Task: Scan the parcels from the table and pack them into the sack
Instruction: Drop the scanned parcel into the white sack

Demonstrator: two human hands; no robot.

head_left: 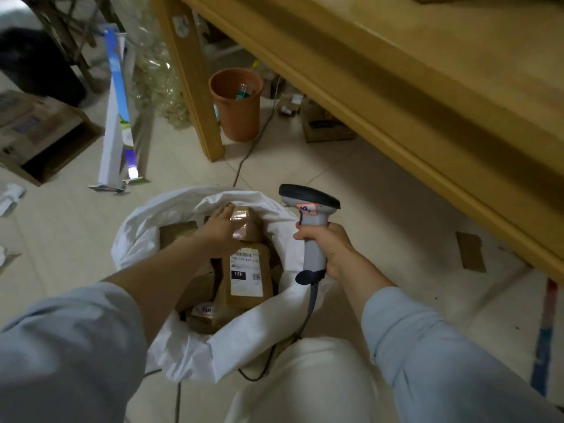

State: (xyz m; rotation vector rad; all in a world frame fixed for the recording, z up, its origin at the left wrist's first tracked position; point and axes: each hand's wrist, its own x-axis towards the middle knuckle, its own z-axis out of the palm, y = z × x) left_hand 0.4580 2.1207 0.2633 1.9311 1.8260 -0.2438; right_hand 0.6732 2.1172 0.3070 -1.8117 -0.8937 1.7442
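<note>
You are at the packing step: your left hand (218,232) is down inside the white sack (171,221), its fingers laid over the upper end of a brown parcel (247,276) that stands tilted on top of the pile with its white label facing you. I cannot tell whether those fingers grip the parcel or only press on it.

Your right hand (328,248) is clenched round the handle of the scanner (309,206), held upright just beside the sack's rim, its cord (311,303) hanging down towards the floor.

Next, I judge, you need to let this parcel settle flat, draw the left hand out, and reach up to the table (427,87) for another. The tabletop is mostly out of sight, so I cannot say how many parcels are left.

The sack stands open on the floor and holds several brown parcels: one at the left (177,232) and another low down with a label (203,311), both partly under the top one. Under the table, an orange bin (235,117) holds a bottle (244,92).
</note>
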